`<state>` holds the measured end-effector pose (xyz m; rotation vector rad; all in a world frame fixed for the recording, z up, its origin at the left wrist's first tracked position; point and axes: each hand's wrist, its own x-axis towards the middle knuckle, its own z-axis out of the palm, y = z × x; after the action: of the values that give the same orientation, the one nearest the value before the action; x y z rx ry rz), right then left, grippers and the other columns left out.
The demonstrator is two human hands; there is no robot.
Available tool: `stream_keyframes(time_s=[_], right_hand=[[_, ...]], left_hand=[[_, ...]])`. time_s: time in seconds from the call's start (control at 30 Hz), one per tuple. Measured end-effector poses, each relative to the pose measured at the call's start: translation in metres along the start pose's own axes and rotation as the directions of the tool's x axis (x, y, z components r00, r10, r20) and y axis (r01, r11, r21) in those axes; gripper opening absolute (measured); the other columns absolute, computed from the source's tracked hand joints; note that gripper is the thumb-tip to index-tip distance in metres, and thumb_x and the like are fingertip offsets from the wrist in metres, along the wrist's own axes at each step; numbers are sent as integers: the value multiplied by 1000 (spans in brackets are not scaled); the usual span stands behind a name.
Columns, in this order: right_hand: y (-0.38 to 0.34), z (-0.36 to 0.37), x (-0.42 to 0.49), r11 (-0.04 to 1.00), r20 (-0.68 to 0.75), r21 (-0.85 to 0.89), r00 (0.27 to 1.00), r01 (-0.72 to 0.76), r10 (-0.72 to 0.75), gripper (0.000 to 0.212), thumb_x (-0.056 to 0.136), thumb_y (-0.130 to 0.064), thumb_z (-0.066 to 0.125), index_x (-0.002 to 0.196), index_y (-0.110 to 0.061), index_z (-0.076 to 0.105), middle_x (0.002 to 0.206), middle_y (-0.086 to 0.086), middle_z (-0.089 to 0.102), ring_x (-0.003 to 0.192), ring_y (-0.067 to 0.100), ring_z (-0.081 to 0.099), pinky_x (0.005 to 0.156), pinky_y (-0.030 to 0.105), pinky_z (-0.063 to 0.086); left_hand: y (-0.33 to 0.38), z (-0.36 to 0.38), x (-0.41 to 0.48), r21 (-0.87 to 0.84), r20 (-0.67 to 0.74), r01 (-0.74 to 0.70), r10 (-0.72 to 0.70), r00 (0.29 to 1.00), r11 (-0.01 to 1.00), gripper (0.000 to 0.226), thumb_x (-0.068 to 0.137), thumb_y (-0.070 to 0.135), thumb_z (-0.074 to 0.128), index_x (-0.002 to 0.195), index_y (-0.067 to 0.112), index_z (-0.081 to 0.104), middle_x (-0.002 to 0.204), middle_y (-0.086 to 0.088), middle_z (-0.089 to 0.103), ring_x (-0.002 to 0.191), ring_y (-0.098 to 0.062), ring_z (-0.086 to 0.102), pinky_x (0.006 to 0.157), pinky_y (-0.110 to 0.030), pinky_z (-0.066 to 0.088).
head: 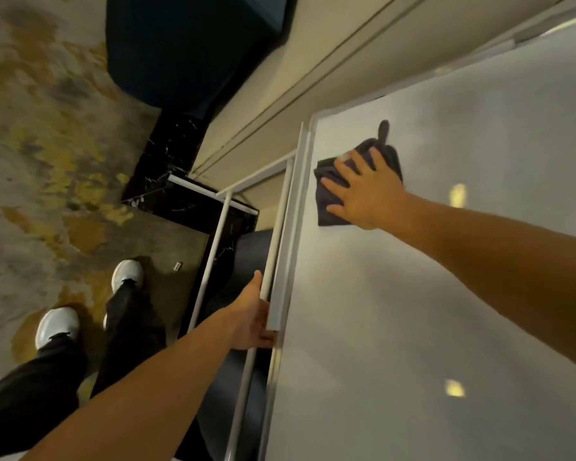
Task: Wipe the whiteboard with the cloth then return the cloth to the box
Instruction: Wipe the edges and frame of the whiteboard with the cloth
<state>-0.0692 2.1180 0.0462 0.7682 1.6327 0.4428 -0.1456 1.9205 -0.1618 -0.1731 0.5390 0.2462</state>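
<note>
Whiteboard [446, 261]; cloth [326, 201] under spread fingers [345, 169]

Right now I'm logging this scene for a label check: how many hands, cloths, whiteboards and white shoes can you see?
Hands: 2, the right hand flat on the cloth, the left hand gripping the board's edge frame
Cloths: 1, the dark cloth
Whiteboards: 1, the whiteboard
White shoes: 2, and
Total: 6

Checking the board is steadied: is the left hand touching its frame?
Touching. Head view shows the left hand gripping the whiteboard's frame, fingers wrapped behind its edge.
</note>
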Motion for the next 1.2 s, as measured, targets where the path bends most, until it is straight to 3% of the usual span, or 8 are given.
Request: stream_keyframes(time_s=[0.3,0.4,0.5,0.6,0.77,0.97,1.13,1.2], right_hand=[[-58,23,-12,851,16,60,852,521,-523,78,97,-69,26,162,-27,13,170,14,-2,157,32,-9,124,54,-10],[14,-5,69,974,1,47,975,221,-221,79,99,-68,21,162,-24,5,170,15,-8,156,33,-12,124,53,-9],[54,-30,130,997,75,54,996,-58,54,83,99,-68,18,162,-18,-6,167,20,-16,154,38,-18,124,56,-9],[7,-19,109,992,42,110,997,66,-71,87,99,-65,23,161,-10,-4,166,27,-14,153,45,-17,123,59,-10],[-43,12,32,907,83,96,905,410,-418,85,100,-61,27,160,-12,-8,164,27,-20,151,43,-25,113,54,-29],[66,-35,151,985,6,103,991,-135,135,81,103,-59,19,160,-9,-9,166,24,-20,153,41,-20,122,55,-13],[16,-9,128,984,-66,172,997,50,-39,82,103,-59,24,160,-8,-6,168,20,-15,154,37,-18,121,52,-17],[48,-10,135,972,-117,231,991,-34,63,80,103,-57,27,160,-10,-6,168,18,-16,154,35,-20,119,49,-20]], left_hand=[[88,16,13,36,117,19,-23,993,999,111,69,89,11,105,3,72,116,-16,67,100,-32,65,82,-38,50],[117,24,21,-23,2,-35,35,999,999,104,71,88,16,98,0,64,91,-15,55,73,-29,52,70,-36,42],[143,23,32,-67,-31,-55,53,998,996,105,72,87,22,104,-2,65,105,-19,58,90,-35,57,93,-43,45],[161,30,33,-42,16,-39,39,999,998,112,72,87,20,125,-3,57,132,-21,53,121,-41,49,107,-46,35],[196,43,34,-144,25,-110,114,993,983,101,77,82,21,125,0,57,135,-22,50,119,-34,49,105,-41,33],[231,47,43,-13,-151,-128,125,981,992,99,74,84,25,117,4,65,124,-20,63,118,-38,56,103,-49,41],[267,59,49,-120,-93,-238,228,969,964,87,79,78,28,107,5,66,97,-19,73,92,-37,69,73,-42,56],[295,62,49,-127,-114,-299,285,952,946,90,78,78,29,113,3,64,102,-21,71,99,-38,66,82,-45,53]])
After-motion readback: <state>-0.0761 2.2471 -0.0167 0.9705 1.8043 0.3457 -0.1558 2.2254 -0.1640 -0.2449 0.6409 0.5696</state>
